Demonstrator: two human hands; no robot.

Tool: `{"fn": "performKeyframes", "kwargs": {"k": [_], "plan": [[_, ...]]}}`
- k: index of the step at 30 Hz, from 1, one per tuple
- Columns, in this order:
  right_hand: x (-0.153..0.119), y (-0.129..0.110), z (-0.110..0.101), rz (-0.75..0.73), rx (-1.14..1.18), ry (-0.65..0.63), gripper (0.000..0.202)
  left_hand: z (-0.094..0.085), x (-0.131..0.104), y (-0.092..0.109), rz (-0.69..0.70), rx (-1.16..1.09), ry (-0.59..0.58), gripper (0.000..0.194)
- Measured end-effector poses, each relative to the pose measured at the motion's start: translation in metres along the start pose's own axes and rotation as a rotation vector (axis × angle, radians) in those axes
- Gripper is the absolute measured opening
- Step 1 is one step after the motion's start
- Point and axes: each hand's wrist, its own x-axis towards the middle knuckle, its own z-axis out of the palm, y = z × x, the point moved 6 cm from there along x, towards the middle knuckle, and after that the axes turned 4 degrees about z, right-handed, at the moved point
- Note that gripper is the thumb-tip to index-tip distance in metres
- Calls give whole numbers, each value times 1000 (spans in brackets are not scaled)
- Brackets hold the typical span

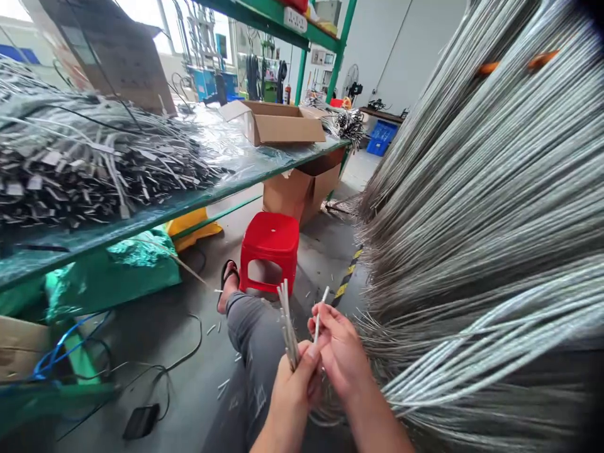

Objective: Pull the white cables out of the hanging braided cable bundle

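The left hand (295,377) grips a small bundle of thin grey-white cables (287,324), ends pointing up, above the person's knee. The right hand (337,349) pinches one single cable (321,311), pale and straight, possibly bare-tipped. A huge sheaf of silvery cables (481,239) fans out at right. A red stool (270,248) stands beside the green counter (141,217).

Left hand (295,377) raised low in centre view, thumb up, grip clamped tight. Right hand (340,349) just beside it, touching at the fingers, thumb and forefinger pinched together. Both forearms angled up from below, bare, wrists close together.
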Motion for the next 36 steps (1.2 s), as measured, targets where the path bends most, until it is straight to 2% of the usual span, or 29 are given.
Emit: {"fn": "performKeyframes", "kwargs": {"k": [3, 8, 20, 23, 25, 28, 31, 34, 36], "plan": [[2, 4, -2, 86, 109, 46, 37, -1, -3, -2, 8, 2, 4, 54], [2, 1, 0, 102, 137, 73, 38, -1, -6, 2, -18, 5, 27, 51], [10, -1, 1, 95, 192, 149, 16, 2, -7, 3, -47, 3, 21, 49], [25, -30, -9, 34, 211, 194, 19, -3, -24, -15, -58, 70, 11, 52], [34, -65, -23, -68, 241, 261, 33, -8, -39, -30, -66, 151, -27, 56], [36, -113, -37, -217, 243, 311, 30, -16, -49, -43, -116, 60, -51, 57], [22, -127, -34, -264, 84, 221, 34, -21, -35, -34, -65, -64, -28, 53], [-4, -121, -30, -358, -294, 198, 38, -21, -19, -24, -14, -109, -28, 52], [-22, -119, -25, -492, -564, 189, 39, -21, -17, -26, -5, -137, -15, 52]]}}
